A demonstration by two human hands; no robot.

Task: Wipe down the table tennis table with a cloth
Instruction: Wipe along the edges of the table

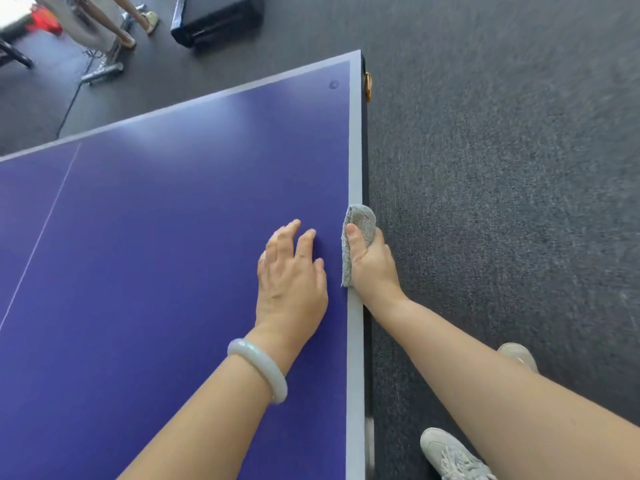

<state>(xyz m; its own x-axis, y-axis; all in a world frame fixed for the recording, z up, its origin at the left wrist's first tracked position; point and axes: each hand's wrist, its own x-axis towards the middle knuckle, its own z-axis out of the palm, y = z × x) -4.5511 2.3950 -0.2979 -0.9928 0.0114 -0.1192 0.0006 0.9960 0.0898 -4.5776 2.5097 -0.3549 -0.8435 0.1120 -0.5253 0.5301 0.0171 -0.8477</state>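
Running down the far left of the blue worktop (156, 237) is a thin white line (41, 237). Beyond the worktop's far edge, at upper left, stand another person's legs (114, 22) and a black box (216, 19) on the floor. Further right, the left hand (292, 282) rests palm down on the blue surface, its fingers fairly straight and spread, with nothing in its hold; a pale bracelet (258, 372) sits on that wrist. Just beside it, at the worktop's pale right border, a grey cloth (360, 220) is folded over the edge. The right hand (372, 265) grips it, thumb pressed on the cloth's top side while the other fingers curl round the edge out of sight. To the right lies dark grey carpet (502, 168), and a light-coloured shoe (450, 452) stands on it near the lower edge of the view.
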